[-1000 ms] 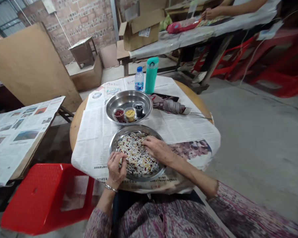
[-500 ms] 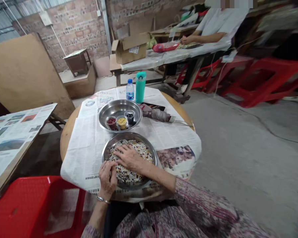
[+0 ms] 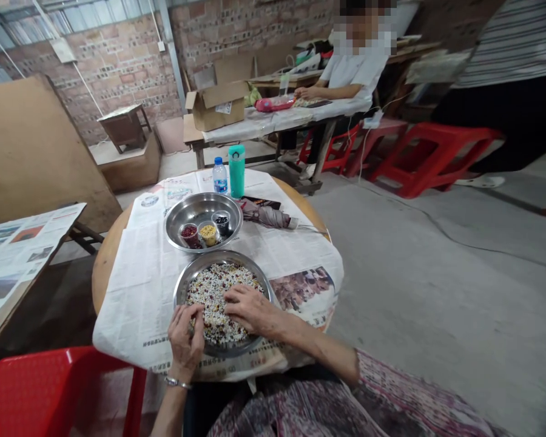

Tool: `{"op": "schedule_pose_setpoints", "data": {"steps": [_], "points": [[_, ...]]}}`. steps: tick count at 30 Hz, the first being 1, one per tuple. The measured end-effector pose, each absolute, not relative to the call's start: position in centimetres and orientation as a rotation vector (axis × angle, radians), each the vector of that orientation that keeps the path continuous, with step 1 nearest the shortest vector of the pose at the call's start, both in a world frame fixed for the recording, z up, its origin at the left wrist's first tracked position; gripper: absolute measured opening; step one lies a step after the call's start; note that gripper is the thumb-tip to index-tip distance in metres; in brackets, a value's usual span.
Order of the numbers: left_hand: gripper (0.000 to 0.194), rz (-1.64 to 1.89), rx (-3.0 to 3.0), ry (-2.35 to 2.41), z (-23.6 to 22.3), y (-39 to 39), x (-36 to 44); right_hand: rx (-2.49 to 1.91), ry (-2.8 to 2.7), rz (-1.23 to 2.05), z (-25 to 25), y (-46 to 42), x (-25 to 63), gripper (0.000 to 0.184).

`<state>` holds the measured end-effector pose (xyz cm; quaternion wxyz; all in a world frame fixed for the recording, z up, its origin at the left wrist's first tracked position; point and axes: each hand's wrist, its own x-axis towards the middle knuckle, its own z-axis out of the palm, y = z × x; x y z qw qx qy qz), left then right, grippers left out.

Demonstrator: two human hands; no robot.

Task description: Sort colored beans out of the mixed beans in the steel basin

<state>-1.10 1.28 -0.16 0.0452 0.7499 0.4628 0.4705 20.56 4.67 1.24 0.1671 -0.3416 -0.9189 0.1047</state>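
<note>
The open right hand (image 3: 250, 311) lies flat on speckled mixed grains (image 3: 213, 303) in the round steel plate (image 3: 222, 255), lower centre; the bunched left hand (image 3: 184, 343) sits nearer the lower-left rim, its hold on any grains impossible to tell

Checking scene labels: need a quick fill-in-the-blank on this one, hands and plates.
1. The left hand wears a metal ____ on its wrist.
2. The right hand rests on the mixed grains in the ____ steel plate.
3. Of the three small tubs in the other steel plate, the middle one holds ____ grains.
4. The teal flask stands beside a plastic ____.

Missing words: bracelet; nearer; yellow; water bottle.
</note>
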Motion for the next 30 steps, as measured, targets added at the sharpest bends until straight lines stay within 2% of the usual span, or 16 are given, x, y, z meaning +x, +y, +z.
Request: {"op": "schedule_pose_setpoints", "data": {"steps": [6,16,26,30], "points": [[0.011,1.436,2.283,1.414,-0.1,1.3,-1.1,-1.24,-2.548,0.242,0.8,4.4,20.6,0.014],[0.013,1.422,2.17,1.445,-0.2,1.0,-1.1,-1.227,-2.462,0.247,0.0,4.2,20.1,0.013],[0.012,1.389,2.324,1.43,-0.3,1.3,-1.2,-1.226,-2.412,0.304,0.1,4.1,20.2,0.014],[0.018,1.409,2.337,1.421,0.2,1.4,-1.0,-1.255,-2.374,0.326,0.2,4.0,20.4,0.015]]}}
